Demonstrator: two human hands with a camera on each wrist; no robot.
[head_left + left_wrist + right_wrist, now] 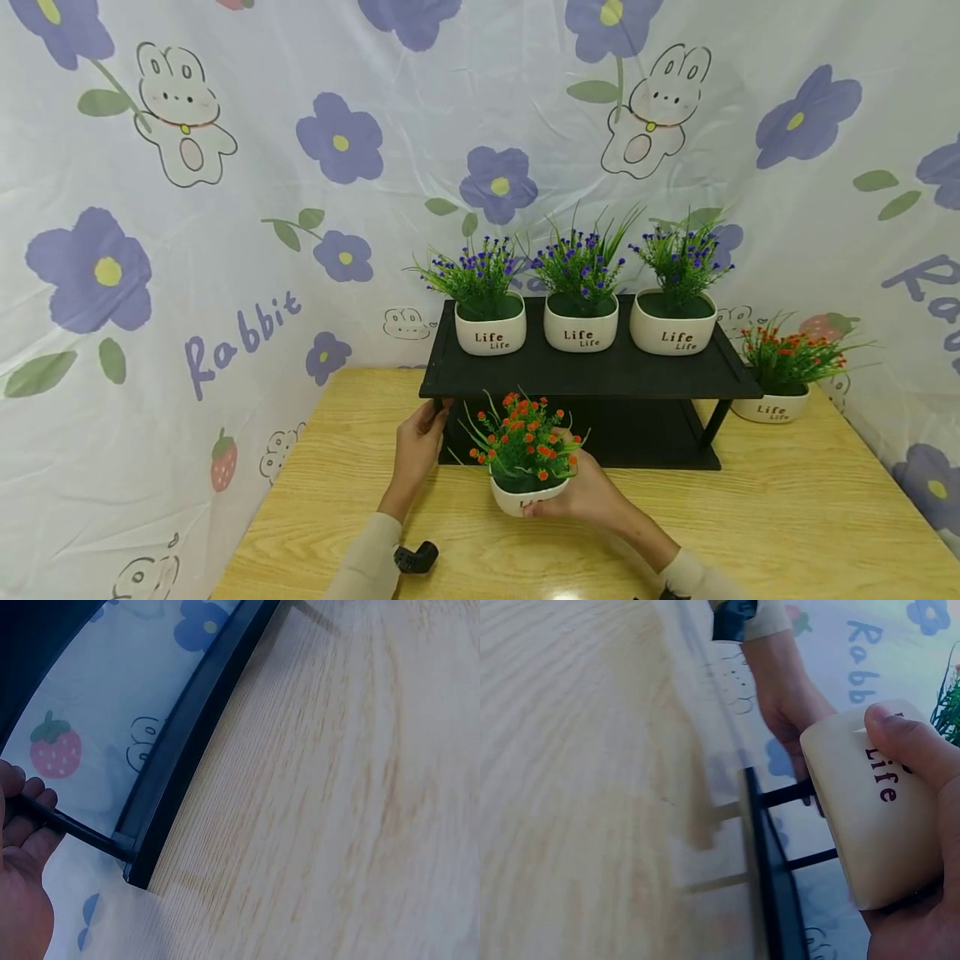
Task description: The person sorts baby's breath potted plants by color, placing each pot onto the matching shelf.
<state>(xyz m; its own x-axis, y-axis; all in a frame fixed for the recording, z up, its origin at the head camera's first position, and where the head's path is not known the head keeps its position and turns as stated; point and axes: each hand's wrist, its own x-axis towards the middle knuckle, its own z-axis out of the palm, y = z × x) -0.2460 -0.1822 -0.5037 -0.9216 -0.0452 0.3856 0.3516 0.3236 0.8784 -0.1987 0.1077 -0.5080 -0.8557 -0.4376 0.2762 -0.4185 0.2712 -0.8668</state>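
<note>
Beige sleeves (366,557) enter at the near edge, and the right hand (588,493) grips a white, rounded oblong pot of orange-red flowers (512,501) at its right end, thumb over the near face. That pot is on the near side of a black two-tier shelf (585,375), long axis roughly parallel to the shelf's front, while the left hand (415,450) curls round the shelf's thin black left post (90,835). Beyond, three white pots of purple flowers (581,327) line the top tier, another orange-flowered white pot (765,409) right of the shelf.

Rabbit-print cloth (427,125) behind wooden table (345,450)
</note>
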